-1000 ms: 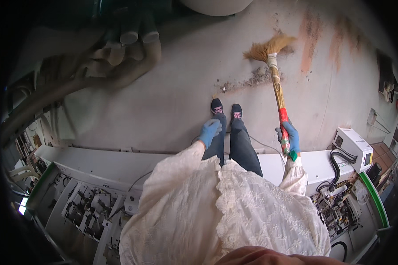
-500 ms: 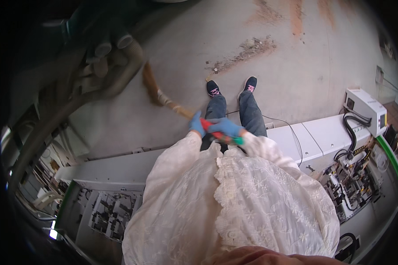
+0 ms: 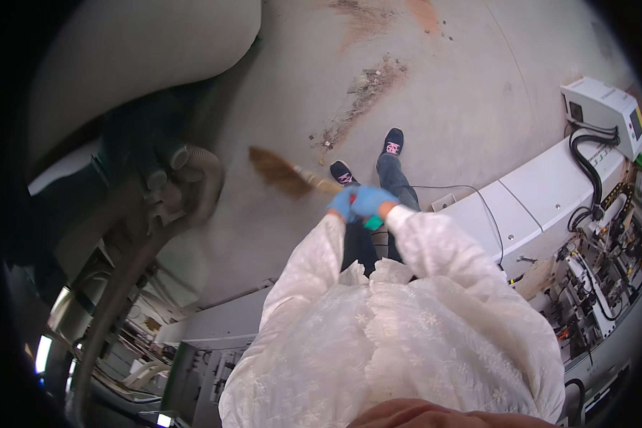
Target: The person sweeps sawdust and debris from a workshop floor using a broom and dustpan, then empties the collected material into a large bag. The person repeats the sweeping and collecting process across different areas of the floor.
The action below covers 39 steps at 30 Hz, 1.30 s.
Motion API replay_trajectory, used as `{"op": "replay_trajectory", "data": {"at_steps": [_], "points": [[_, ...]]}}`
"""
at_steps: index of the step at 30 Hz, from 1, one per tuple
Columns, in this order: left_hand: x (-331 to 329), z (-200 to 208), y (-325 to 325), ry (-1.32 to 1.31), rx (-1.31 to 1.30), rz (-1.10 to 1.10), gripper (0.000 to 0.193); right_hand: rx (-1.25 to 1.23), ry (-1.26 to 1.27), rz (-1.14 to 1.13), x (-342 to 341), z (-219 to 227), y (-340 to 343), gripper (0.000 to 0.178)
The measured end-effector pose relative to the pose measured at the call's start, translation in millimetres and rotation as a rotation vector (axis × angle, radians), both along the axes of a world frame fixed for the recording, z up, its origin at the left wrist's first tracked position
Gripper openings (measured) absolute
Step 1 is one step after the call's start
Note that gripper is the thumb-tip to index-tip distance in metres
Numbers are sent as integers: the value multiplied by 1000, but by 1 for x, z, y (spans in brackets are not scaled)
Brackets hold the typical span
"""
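Both my hands, in blue gloves, are closed around the handle of a broom [image 3: 282,173]. My left hand [image 3: 342,203] grips it nearer the bristles, and my right hand [image 3: 371,201] is close beside it, towards the green end of the handle. A little red shows between the gloves. The tan bristle head fans out to the left over the grey floor, slightly blurred. Beyond my shoes [image 3: 343,173] a streak of debris [image 3: 360,100], with grey bits and reddish dust, lies on the floor.
To the left stand dark machinery and a thick bent hose [image 3: 205,182]. On the right is a long white machine housing [image 3: 499,214] with a control box [image 3: 605,114] and black cables. A thin cable [image 3: 488,228] hangs across it. More reddish dust [image 3: 424,14] marks the far floor.
My hands have drawn closer together and moved slightly right and up in view. The bristle head has swung to a flatter angle. My view has turned, and my feet have shifted.
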<state>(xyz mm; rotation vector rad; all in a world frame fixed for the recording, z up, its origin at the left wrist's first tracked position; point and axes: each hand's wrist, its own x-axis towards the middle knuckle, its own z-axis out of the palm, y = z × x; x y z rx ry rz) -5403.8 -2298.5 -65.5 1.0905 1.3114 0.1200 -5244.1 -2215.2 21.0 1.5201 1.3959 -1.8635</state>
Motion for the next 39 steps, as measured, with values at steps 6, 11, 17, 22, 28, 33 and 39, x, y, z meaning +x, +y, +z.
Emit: {"op": "replay_trajectory", "data": {"at_steps": [6,11,17,22,28,33,39], "points": [[242,-33,144,-612,-1109,753,18,118,-326,-85,203,64,120,35],[384,-3,253,-716,-951,689,22,362,-524,-16,298,101,192,36],[401,4,351,-828,-873,660,20,442,-641,-162,302,83,241,35],[374,29,365,-634,-716,606,16,436,-492,-650,273,94,223,44],[273,74,307,-360,-532,199,28,71,103,-1601,184,97,135,84],[210,111,289,-271,-707,-337,41,-5,73,-2010,105,149,88,84],[165,108,317,-169,-600,-733,48,-125,-172,-2455,56,145,49,67]]}}
